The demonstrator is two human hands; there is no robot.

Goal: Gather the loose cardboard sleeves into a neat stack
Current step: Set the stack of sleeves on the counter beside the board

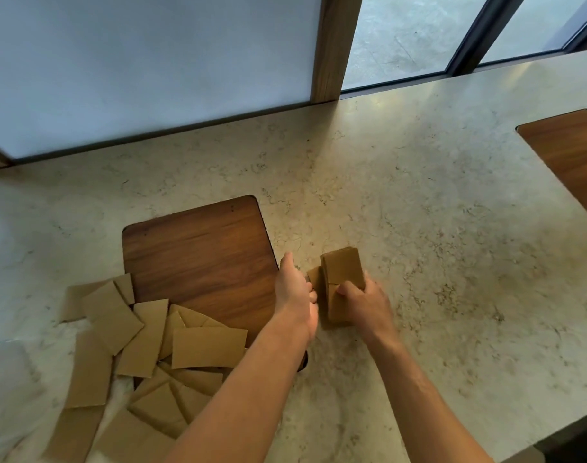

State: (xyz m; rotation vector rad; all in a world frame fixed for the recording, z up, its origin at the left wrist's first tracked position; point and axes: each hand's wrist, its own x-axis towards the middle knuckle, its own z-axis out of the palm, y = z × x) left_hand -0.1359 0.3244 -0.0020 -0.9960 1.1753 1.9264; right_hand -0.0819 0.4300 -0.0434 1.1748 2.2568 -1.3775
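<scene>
While the right hand (362, 304) pinches a small stack of cardboard sleeves (342, 279) on the stone counter (419, 202) at centre frame, fingers curled down over its near end, the left hand (295, 289) presses against the stack's left side, fingers mostly hidden, thumb out. Loose sleeves (145, 345) lie scattered lower left, spilling over the wooden inlay (198, 248).

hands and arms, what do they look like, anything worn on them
Both are bare. The left hand and right hand show no gloves, and no rings can be made out. Both forearms are uncovered down to the bottom edge of the head view, with no sleeves, watch or bands in sight. Five-fingered human hands, no tools or markings visible on them.
</scene>
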